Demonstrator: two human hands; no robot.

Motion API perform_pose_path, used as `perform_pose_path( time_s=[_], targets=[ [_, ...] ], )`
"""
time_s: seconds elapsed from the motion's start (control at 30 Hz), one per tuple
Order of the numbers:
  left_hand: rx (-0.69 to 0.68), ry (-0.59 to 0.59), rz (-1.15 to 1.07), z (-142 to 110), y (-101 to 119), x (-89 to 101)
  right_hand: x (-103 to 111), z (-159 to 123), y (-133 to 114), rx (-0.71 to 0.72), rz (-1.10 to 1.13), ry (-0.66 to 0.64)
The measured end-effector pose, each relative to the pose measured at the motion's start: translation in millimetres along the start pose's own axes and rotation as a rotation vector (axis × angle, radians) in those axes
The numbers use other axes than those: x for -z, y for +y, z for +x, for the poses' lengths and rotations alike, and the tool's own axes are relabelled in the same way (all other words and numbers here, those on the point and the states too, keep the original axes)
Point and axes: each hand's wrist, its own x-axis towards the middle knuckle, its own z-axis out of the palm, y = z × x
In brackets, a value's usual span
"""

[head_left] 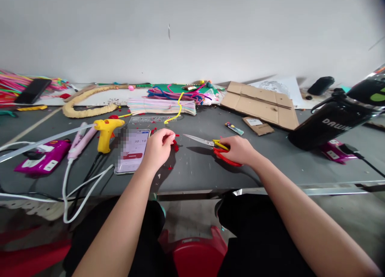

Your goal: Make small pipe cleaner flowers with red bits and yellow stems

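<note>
My right hand (239, 148) is wrapped round the handles of a pair of scissors (200, 140). The handles are red and yellow, and the metal blades point left with the tips close together. My left hand (159, 145) is pinched closed just left of the blade tips. A short piece of red pipe cleaner (177, 135) sticks out from its fingertips, short of the blades. Below the fingers, small red scraps (175, 147) lie on the grey table (195, 172). Beside my left wrist lies a phone (129, 164) with a timer on its screen.
At left are a yellow glue gun (106, 134), a pink tool (81, 142) and a purple power strip (45, 160) with cables. Pipe cleaner bundles (162, 106) lie behind my hands. Cardboard (261, 102) and a black bottle (325, 120) stand to the right.
</note>
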Motion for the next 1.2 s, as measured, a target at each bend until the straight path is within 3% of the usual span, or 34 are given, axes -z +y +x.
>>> perform_pose_path(
  time_s=[0.3, 1.2],
  targets=[
    [-0.174, 0.073, 0.084, -3.3, -1.6, -6.7, -1.4, -2.8, -3.1, 0.018, -0.014, 0.024],
    [-0.192, 0.084, 0.065, -1.1, -1.5, -7.4, -4.9, -7.8, -7.1, 0.008, -0.09, 0.079]
  ],
)
